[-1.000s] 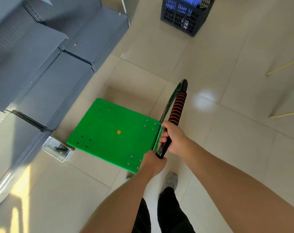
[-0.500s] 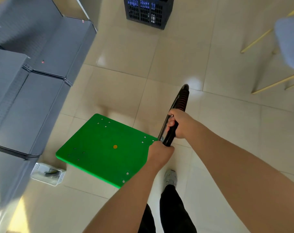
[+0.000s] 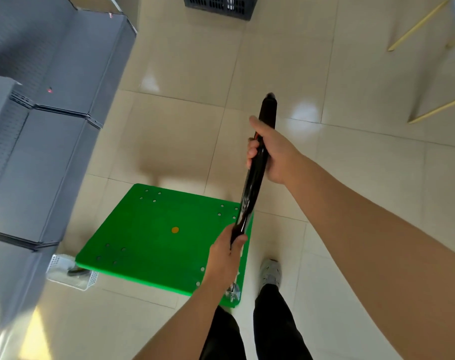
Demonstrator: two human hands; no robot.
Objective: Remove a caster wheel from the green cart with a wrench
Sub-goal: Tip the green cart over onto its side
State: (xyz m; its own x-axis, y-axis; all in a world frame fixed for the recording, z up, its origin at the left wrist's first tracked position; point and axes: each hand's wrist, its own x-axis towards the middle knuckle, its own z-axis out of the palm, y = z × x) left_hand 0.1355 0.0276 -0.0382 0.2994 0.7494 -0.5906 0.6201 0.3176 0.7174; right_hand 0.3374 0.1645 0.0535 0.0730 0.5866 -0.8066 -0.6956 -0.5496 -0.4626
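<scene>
Green cart (image 3: 156,237) upright on floor; both hands, left (image 3: 227,249) and right (image 3: 272,152), gripped black handle (image 3: 255,175) (positioning step). Next: tip cart, expose casters.

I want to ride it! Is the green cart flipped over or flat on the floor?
Flat: the green cart lies deck-up, both hands holding its black handle.

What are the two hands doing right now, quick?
Left hand: closed, gripping the lower part of the cart handle.
Right hand: closed, gripping the same handle higher up.
</scene>
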